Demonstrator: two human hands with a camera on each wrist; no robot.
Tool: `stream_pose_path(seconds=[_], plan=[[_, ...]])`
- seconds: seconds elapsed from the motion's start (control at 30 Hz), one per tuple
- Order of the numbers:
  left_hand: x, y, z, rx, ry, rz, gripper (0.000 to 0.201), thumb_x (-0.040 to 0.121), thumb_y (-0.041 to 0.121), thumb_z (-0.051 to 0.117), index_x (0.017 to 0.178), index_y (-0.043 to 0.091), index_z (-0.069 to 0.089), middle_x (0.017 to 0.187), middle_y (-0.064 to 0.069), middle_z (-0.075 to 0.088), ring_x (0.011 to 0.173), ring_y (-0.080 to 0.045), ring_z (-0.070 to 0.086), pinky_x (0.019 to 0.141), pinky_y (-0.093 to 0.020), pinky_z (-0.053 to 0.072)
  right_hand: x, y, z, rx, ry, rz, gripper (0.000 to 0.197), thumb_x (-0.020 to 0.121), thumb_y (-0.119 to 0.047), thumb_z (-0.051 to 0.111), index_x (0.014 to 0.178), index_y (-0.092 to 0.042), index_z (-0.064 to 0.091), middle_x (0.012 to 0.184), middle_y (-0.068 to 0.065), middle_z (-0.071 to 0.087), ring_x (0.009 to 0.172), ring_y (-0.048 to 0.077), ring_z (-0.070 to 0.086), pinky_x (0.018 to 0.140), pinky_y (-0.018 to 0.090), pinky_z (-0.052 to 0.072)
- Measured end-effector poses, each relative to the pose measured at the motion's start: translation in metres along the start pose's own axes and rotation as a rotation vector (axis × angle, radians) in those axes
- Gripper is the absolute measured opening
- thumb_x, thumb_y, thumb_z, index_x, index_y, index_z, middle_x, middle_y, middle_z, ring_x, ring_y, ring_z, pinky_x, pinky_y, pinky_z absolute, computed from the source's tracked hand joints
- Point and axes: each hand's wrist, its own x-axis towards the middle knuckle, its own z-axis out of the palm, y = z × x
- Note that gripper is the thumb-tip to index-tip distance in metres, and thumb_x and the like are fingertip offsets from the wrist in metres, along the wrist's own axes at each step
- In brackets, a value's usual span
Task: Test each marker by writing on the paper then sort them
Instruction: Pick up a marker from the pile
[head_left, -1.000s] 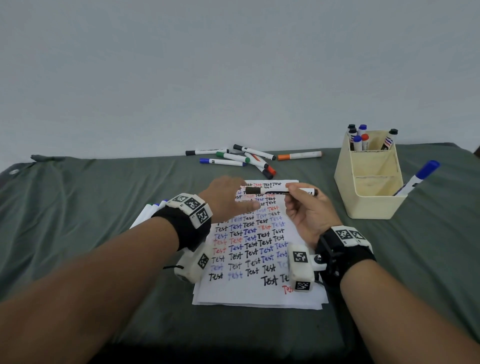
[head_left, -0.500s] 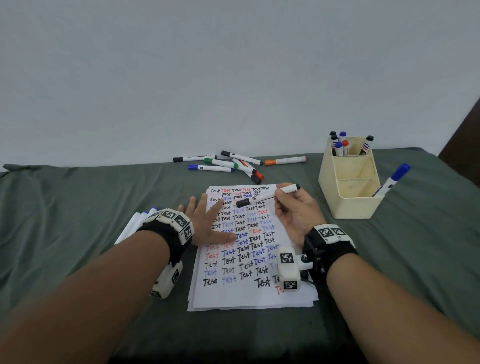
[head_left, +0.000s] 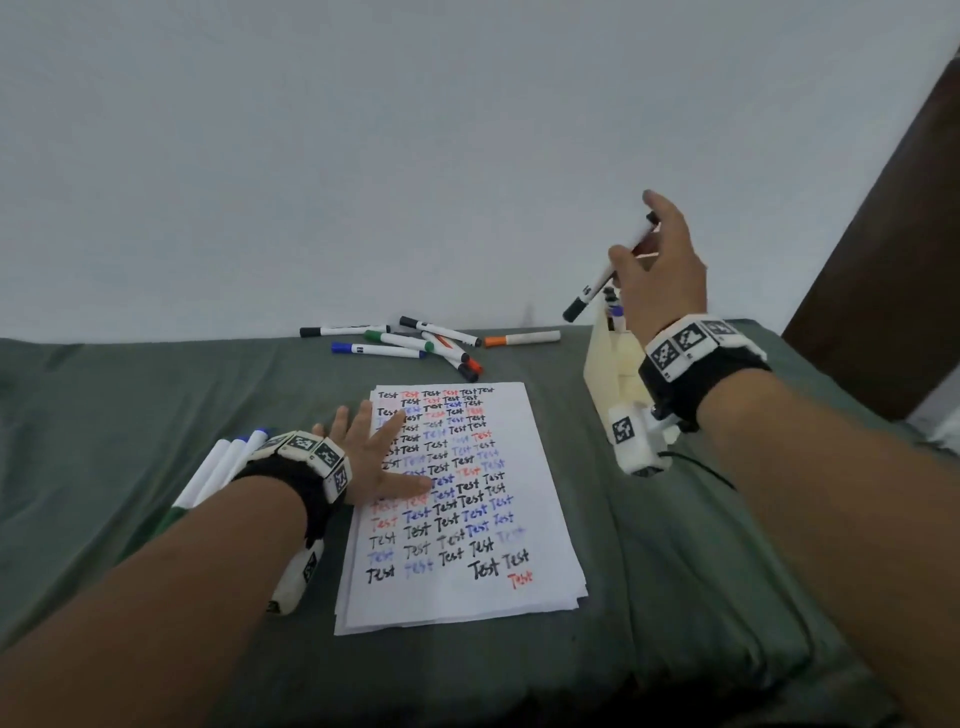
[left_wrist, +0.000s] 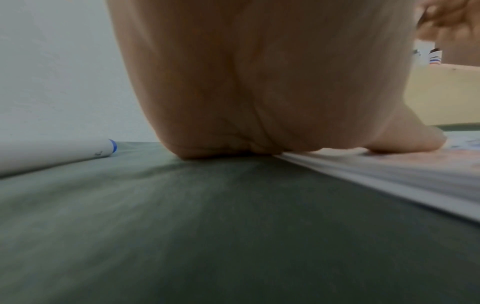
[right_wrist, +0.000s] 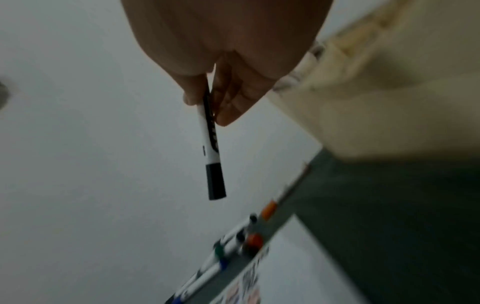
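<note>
My right hand (head_left: 657, 260) is raised above the cream organizer box (head_left: 608, 379) and pinches a capped black marker (head_left: 602, 283), cap end pointing down-left. In the right wrist view the black marker (right_wrist: 211, 156) hangs from my fingers beside the box wall (right_wrist: 389, 102). My left hand (head_left: 363, 452) lies flat with fingers spread on the left edge of the paper (head_left: 498, 499) covered in "Test" words. In the left wrist view the palm (left_wrist: 259, 82) presses the paper edge (left_wrist: 389, 176). The box holds several markers, mostly hidden by my right hand.
A loose pile of markers (head_left: 415, 343) lies behind the paper, with an orange marker (head_left: 522, 339) to its right. Three white markers (head_left: 218, 467) lie left of my left wrist, one seen as a white barrel (left_wrist: 57, 154). Green cloth (head_left: 130, 405) covers the table; a wall stands behind.
My right hand has lifted the black marker from over the paper up and right to above the box. My left hand has settled flat on the paper. The head view has tilted.
</note>
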Motion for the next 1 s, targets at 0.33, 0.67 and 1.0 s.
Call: stream_pose_path(seconds=[0.33,0.67,1.0], plan=[[-0.003,0.002,0.002,0.002,0.023,0.001,0.12,0.058,0.104,0.024,0.153,0.043,-0.017,0.165,-0.006,-0.02,0.151,-0.037,-0.013,0.12,-0.059,0.001,0.027,0.025,-0.03,-0.338,-0.072,-0.082,0.051,0.099,-0.011,0.057,0.143,-0.038,0.05,0.109,-0.002,0.062,0.099,0.019,0.062,0.092,0.032,0.051],[-0.001,0.001,0.001,-0.005,0.012,0.005,0.126,0.051,0.106,0.021,0.153,0.043,-0.018,0.165,-0.006,-0.02,0.151,-0.037,-0.014,0.12,-0.058,0.001,0.012,0.041,-0.007,-1.14,-0.534,-0.025,0.026,0.099,-0.006,0.033,0.118,-0.013,0.05,0.077,0.001,0.056,0.079,0.024,0.045,0.074,0.032,0.035],[-0.001,0.001,0.0,-0.001,-0.002,0.005,0.126,0.05,0.106,0.02,0.152,0.044,-0.019,0.164,-0.006,-0.021,0.151,-0.036,-0.014,0.12,-0.058,0.0,-0.013,0.024,0.017,-0.915,-0.451,-0.28,0.059,0.1,-0.023,0.048,0.156,-0.012,0.032,0.165,0.009,0.024,0.15,0.036,0.016,0.12,0.047,0.025]])
